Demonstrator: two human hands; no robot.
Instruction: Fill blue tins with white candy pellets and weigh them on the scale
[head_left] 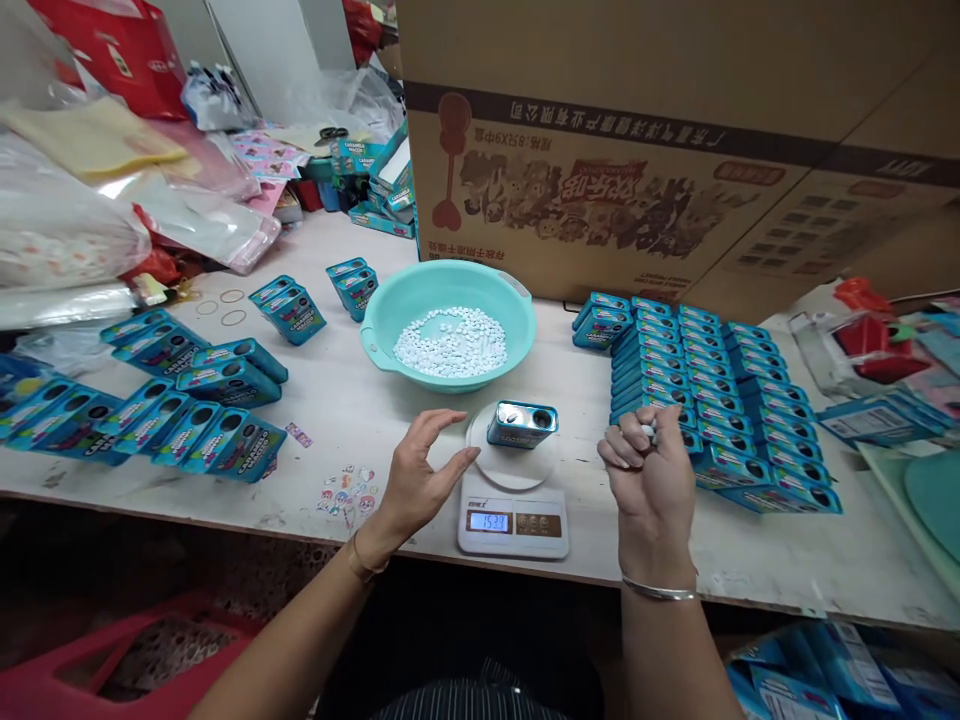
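A kitchen scale (513, 535) with a lit display stands at the table's front. On its round plate rests a small blue tin (523, 426) with a round dark opening in its top. My left hand (420, 470) is just left of the tin, thumb and fingers apart, holding nothing and not touching it. To the right of the scale, my right hand (651, 480) is closed palm up, with small white candies partly showing between the fingers; how many is hidden. Behind the scale, a turquoise basin (379, 345) holds a layer of similar white candies (457, 342).
Rows of blue tins (701, 390) stand packed at the right. More blue tins (217, 440) stand in groups at the left, near small stickers (349, 495) and rubber bands (232, 317). A large cardboard box (660, 130) walls off the back. Plastic bags (67, 220) lie at the far left.
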